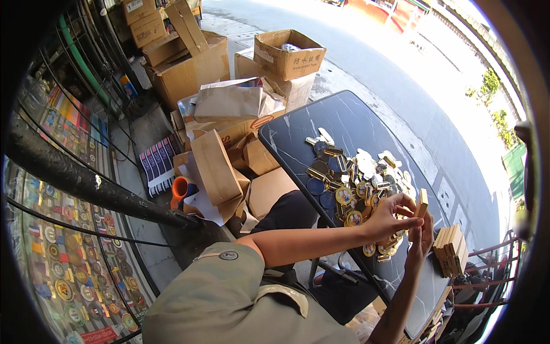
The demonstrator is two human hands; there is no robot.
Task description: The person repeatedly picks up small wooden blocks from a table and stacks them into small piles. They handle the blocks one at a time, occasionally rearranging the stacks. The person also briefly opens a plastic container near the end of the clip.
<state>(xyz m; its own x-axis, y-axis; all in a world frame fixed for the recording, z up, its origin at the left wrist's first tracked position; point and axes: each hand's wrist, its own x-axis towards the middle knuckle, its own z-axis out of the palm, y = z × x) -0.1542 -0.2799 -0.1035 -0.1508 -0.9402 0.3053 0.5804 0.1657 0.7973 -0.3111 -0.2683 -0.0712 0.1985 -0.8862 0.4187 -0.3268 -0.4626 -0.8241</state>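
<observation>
Both my hands meet above the right side of the dark marbled table (366, 123). Between them stands a small flat tan bar (423, 202), upright, its exact kind unclear. My left hand (389, 219) is closed, thumb and fingers pinching at the bar's lower end. From below, my right hand (423, 238) grips the same piece with its fingers, partly hidden by the bar and the left hand. Beyond my left hand lies a heap of round medallions (344, 196) and gold-edged bars, in blue, gold and white. A stack of similar tan bars (451, 250) sits right of my right hand.
Left of the table are cardboard boxes, one open box (289, 56) among them, and loose flattened cardboard (215, 166). An orange tape dispenser (182, 189) lies among them. A black pipe (97, 186) crosses before a display of badges and patches (63, 246). A road runs beyond.
</observation>
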